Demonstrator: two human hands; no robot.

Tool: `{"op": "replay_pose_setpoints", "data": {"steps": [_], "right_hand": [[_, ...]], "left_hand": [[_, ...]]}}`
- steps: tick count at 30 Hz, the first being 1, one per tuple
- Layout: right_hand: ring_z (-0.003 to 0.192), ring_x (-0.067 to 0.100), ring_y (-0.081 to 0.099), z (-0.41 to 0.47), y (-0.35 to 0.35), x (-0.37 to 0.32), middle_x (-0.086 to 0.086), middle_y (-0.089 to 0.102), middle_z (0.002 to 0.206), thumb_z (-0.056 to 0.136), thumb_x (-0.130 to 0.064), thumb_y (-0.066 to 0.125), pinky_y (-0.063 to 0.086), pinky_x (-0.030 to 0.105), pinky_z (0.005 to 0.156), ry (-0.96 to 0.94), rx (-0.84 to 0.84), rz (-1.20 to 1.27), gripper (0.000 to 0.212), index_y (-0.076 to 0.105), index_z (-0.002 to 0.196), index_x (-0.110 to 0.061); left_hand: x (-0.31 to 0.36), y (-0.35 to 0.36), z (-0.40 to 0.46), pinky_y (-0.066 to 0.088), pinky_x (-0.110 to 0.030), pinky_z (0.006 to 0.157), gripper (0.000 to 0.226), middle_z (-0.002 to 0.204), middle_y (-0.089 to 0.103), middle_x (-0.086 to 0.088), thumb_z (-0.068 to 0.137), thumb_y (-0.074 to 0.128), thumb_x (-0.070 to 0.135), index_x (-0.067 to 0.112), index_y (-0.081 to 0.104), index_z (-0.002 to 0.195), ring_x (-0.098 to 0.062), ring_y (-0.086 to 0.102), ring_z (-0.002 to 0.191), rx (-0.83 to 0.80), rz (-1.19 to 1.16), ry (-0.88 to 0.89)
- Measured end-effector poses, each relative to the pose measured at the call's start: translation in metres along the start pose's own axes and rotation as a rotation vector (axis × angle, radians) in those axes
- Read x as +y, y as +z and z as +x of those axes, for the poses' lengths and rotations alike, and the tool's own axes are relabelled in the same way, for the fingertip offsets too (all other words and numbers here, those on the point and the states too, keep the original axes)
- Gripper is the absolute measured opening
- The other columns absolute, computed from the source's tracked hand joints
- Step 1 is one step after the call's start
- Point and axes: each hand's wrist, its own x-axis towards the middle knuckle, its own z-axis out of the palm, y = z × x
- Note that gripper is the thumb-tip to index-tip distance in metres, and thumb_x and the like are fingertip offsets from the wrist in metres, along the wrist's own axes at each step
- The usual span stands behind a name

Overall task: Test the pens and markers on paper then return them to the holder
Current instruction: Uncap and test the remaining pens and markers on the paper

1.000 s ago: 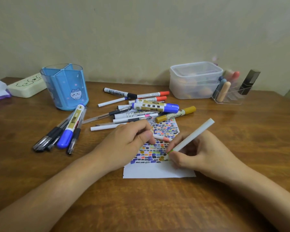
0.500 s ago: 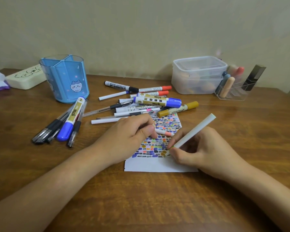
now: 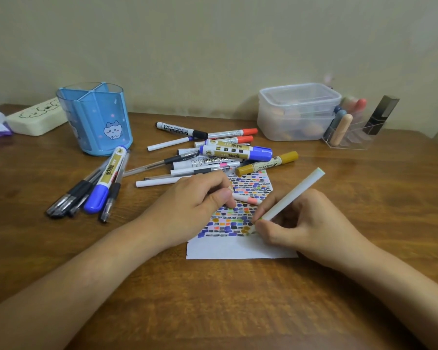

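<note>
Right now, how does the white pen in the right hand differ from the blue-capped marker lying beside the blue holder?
The white pen is slim and plain, while the blue-capped marker is thick with a gold label. The white pen is uncapped, its tip on the paper; the blue-capped marker is closed. The right hand grips the white pen at a tilt, whereas the marker lies flat, untouched, among black pens. Both have white barrels.

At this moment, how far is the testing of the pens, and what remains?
Done: the paper carries many rows of colour marks. In hand: the right hand holds a white marker with its tip on the paper, while the left hand holds a pink-tipped pen. Left: the blue holder looks empty, and the pens lie on the table.
</note>
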Motion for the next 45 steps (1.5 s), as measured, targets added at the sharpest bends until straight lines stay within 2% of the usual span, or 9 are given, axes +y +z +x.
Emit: {"op": "replay_pose_setpoints", "data": {"steps": [6,11,15,22,29,36,45], "right_hand": [[0.058,0.002,0.062,0.0012,-0.0004,0.001,-0.004,0.071,0.068,0.081,-0.01,0.074,0.046,0.014,0.056,0.002,0.003,-0.033,0.01,0.075,0.076,-0.018],[0.06,0.002,0.062,0.0003,0.0006,-0.0007,-0.004,0.072,0.07,0.082,-0.011,0.075,0.046,0.012,0.057,-0.012,-0.01,-0.021,0.007,0.076,0.079,-0.017],[0.06,0.002,0.063,0.0006,-0.0003,-0.0002,-0.005,0.072,0.069,0.082,-0.01,0.075,0.047,0.014,0.056,-0.007,-0.008,-0.04,0.011,0.075,0.077,-0.02],[0.054,0.0,0.057,0.0011,0.0012,0.0006,-0.009,0.067,0.061,0.081,-0.007,0.075,0.04,0.009,0.053,-0.006,-0.001,-0.034,0.012,0.074,0.076,-0.018],[0.059,0.001,0.06,0.0001,0.0009,-0.0003,-0.004,0.071,0.068,0.082,-0.008,0.075,0.044,0.011,0.056,-0.014,-0.007,-0.017,0.01,0.075,0.077,-0.017],[0.059,-0.001,0.061,-0.0001,0.001,-0.0013,-0.009,0.07,0.066,0.082,-0.008,0.075,0.044,0.01,0.056,-0.012,-0.017,0.002,0.01,0.075,0.078,-0.017],[0.061,0.003,0.063,0.0005,0.0008,0.0,-0.002,0.072,0.071,0.082,-0.009,0.075,0.048,0.015,0.058,-0.012,-0.005,-0.022,0.009,0.075,0.078,-0.017]], "left_hand": [[0.0012,-0.0002,0.0,0.049,-0.029,0.082,0.018,0.095,0.068,0.021,0.102,0.046,0.033,0.027,0.061,0.095,0.007,0.058,0.096,-0.005,-0.001,-0.002],[0.0026,-0.0005,-0.0005,0.051,-0.036,0.087,0.017,0.096,0.068,0.02,0.102,0.046,0.032,0.029,0.061,0.094,0.003,0.06,0.097,-0.007,-0.005,-0.004],[0.0035,-0.0005,-0.0006,0.051,-0.036,0.086,0.017,0.096,0.068,0.02,0.102,0.047,0.032,0.029,0.061,0.095,0.003,0.059,0.096,-0.01,0.001,-0.01],[0.0025,-0.0003,-0.0005,0.051,-0.037,0.083,0.016,0.095,0.068,0.02,0.101,0.048,0.033,0.029,0.061,0.094,0.0,0.06,0.094,-0.002,0.0,-0.005],[0.0021,0.0001,-0.0006,0.05,-0.03,0.079,0.016,0.095,0.068,0.02,0.101,0.048,0.033,0.029,0.061,0.094,0.002,0.059,0.093,-0.002,-0.002,0.0],[0.0033,0.0001,-0.0006,0.051,-0.037,0.079,0.012,0.093,0.068,0.015,0.099,0.052,0.033,0.029,0.061,0.093,-0.003,0.06,0.089,-0.003,-0.003,0.017],[0.0015,0.0006,-0.0001,0.051,-0.04,0.081,0.01,0.093,0.068,0.013,0.098,0.055,0.034,0.028,0.062,0.094,-0.004,0.06,0.09,-0.008,-0.009,0.031]]}}
